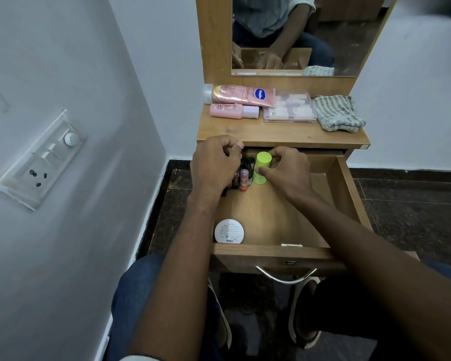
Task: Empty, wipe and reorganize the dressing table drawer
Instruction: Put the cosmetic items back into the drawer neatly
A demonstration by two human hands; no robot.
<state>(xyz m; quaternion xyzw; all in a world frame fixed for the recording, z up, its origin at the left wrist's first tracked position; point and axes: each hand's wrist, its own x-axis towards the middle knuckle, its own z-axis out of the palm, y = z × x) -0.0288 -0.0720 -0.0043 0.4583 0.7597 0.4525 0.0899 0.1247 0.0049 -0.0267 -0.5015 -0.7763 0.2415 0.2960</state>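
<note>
Open drawer, pulled out below the tabletop. At its back left corner, the right hand pinches an upright green bottle; the left hand, fingers curled, grips small dark bottles beside it. A round tin lies at the front left corner. Judged step: restocking; next, release the bottles standing, then fetch the pink tubes from the tabletop.

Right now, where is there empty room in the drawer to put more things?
The drawer floor is bare between the green bottle, the round tin and the right wall. The back-left corner is crowded: small bottles and both hands, left hand, right hand.
</note>
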